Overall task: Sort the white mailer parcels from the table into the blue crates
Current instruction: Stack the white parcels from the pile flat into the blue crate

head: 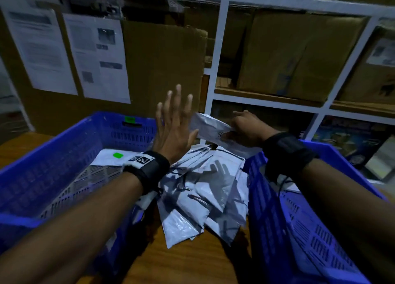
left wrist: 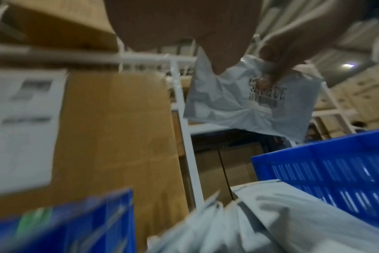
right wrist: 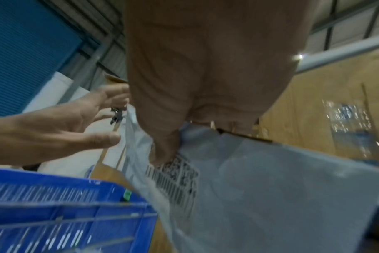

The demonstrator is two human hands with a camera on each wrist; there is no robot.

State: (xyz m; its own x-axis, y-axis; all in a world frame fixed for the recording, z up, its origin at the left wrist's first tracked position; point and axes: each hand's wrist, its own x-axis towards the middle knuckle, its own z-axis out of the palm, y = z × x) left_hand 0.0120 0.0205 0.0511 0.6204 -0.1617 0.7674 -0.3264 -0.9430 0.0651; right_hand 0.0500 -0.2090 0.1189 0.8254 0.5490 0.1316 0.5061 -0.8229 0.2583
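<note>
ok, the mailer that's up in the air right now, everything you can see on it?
The held mailer is a white-grey plastic pouch, crinkled and flat, with a black printed barcode block near one end. The right hand pinches it at that end, thumb pressed beside the barcode. It hangs tilted above the pile of mailers, between the two blue crates. The left hand, fingers spread, is at its free end; contact unclear.

A heap of white mailers is filling the strip of table between the left blue crate and the right blue crate, whose tall walls are hemming it in, while open air is lying above the pile and cardboard boxes and white shelving are closing off the far side.
</note>
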